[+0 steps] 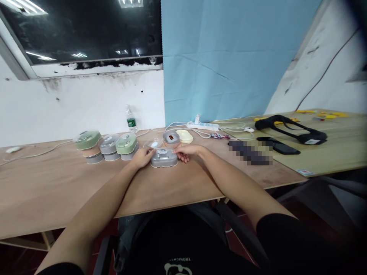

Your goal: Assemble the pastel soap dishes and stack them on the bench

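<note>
Black short-sleeved shirt [186, 233], pale print [178, 266]

The counter [177, 187] is of brown wood, with visible grain, and at the right it meets a yellowish board [318, 152]. On the left part stand three stacks: a tall green-lidded stack [88, 147], a grey-lidded stack [109, 147] and a lower green-lidded stack [127, 146]. Behind them, a clear bottle [131, 121] stands near the wall. In the middle rests a grey container [164, 159]; just behind it are a clear lid [155, 144], another container [171, 140] and a pale yellow piece [185, 136]. Further back lies a white power strip [206, 126]. The yellowish board carries a black headset-like object [265, 123].
</note>
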Available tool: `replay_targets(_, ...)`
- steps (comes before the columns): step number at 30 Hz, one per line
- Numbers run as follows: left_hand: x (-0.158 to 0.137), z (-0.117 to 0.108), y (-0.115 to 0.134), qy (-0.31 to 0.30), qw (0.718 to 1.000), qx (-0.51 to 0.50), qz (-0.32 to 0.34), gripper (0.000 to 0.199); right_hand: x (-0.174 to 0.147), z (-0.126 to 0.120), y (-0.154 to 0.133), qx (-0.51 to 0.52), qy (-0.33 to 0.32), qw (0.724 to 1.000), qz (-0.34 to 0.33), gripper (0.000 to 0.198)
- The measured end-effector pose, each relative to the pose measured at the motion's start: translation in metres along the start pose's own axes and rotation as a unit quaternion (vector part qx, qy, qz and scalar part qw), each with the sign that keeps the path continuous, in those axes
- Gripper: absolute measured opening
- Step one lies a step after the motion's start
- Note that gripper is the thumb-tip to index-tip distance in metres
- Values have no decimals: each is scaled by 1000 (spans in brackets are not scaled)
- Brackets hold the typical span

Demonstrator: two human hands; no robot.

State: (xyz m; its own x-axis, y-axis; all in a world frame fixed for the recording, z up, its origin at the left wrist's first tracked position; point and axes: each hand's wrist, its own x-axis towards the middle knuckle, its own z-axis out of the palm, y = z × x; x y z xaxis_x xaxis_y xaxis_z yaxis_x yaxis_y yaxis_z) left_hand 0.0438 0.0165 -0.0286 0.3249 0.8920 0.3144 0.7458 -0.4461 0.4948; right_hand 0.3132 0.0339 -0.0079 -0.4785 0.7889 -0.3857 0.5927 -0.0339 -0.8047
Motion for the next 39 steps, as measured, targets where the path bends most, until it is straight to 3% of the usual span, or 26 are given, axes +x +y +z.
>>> replay_targets(5, -1, 1, 0, -13, 1000, 8, 0, 53, 2, -2, 1, -11, 7, 1000, 1, 51)
replay_targets(9, -4, 0, 0, -45, 997, 14, 61, 63, 1, -3, 1, -47, 31, 998, -3, 55)
replay_targets(12, -7, 0, 1, -100, 991, 31, 89, 90, 0, -1, 1, -58, 52, 997, -3, 57)
replay_targets(15, -8, 1, 0, -106, 988, 46, 100, 113, 1, 1, 1, -60, 73, 995, -18, 58)
replay_targets(21, -6, -4, -1, -16, 984, 76, 162, 105, 8, 1, 8, -45, 86, 994, -40, 64)
replay_targets(27, -3, -24, 3, 140, 946, 130, 261, 86, 19, 3, 12, 52, 116, 991, -51, 71)
replay_targets(30, -1, -39, -4, 283, 927, 140, 202, 84, 22, 6, 10, 54, 127, 988, -62, 70)
replay_targets(34, -4, -62, -20, 451, 882, 134, -3, 90, 24, 9, 9, 30, 141, 987, -63, 60)
replay_targets(36, -7, -70, -26, 490, 858, 125, -95, 93, 25, 10, 9, 23, 142, 988, -61, 58)
replay_targets(39, -10, -76, -32, 494, 843, 117, -177, 87, 26, 10, 9, 17, 140, 988, -60, 54)
